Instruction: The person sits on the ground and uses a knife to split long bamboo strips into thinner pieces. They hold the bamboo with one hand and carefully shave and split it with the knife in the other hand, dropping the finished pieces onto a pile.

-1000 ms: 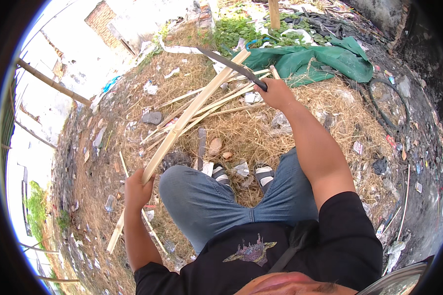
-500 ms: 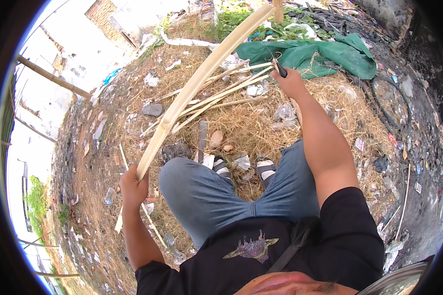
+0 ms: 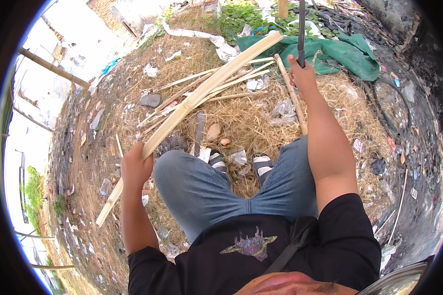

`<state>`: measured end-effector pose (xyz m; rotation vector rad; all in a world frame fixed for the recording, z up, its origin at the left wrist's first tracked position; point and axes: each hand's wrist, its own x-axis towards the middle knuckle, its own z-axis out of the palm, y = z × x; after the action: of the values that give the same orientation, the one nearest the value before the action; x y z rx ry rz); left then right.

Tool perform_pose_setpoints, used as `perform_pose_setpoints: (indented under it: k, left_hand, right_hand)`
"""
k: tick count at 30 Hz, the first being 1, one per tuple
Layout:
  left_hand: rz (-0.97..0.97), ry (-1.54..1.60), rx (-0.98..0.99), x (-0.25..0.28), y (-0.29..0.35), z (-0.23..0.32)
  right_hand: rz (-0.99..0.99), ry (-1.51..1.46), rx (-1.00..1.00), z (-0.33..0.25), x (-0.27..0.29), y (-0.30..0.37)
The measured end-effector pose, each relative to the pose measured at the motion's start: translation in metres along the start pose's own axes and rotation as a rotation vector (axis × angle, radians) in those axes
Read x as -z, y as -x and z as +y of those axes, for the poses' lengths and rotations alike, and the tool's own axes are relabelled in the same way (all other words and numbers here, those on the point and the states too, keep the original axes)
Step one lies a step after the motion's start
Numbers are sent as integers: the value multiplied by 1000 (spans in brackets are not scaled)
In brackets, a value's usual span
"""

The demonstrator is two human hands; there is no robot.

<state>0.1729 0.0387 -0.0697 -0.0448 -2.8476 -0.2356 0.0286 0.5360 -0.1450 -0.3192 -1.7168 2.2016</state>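
Note:
My left hand [image 3: 137, 166] is closed round a long, pale split bamboo strip [image 3: 202, 93]. The strip slants from below that hand up toward the far right, its far end unsupported. My right hand [image 3: 304, 78] grips the black handle of a long-bladed knife [image 3: 301, 32]. The dark blade points away from me, up past the far end of the strip and apart from it. Several thinner bamboo strips [image 3: 236, 84] lie on the dry straw beyond my knees, partly hidden behind the strip I hold.
A stick [image 3: 289, 91] leans near my right forearm. Green sheeting [image 3: 347, 59] lies crumpled at the far right beside leafy plants [image 3: 238, 22]. A grey stone [image 3: 150, 100], a dark flat bar [image 3: 199, 132] and scraps of litter lie on the straw [image 3: 251, 120]. A black hose [image 3: 386, 110] curves at right.
My right hand has raised the knife, its blade now upright and in plain view. The held bamboo strip has shifted back toward me, so more of it sticks out behind my left hand.

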Motion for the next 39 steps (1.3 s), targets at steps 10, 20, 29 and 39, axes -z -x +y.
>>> perform_pose_setpoints:
  k: [10, 20, 29, 39]
  left_hand:
    - [-19, -113, -106, -10, -27, 20]
    - [-30, -220, -207, -22, -66, 57]
    - [-88, -228, -369, -44, -92, 83]
    - [-203, -149, -507, -64, -107, 141]
  right_hand:
    - [33, -200, 95, -13, -12, 9]
    - [-204, 643, 227, -23, -25, 23]
    - [-345, 826, 323, -20, -65, 52]
    - [-420, 722, 332, 0, -68, 50]
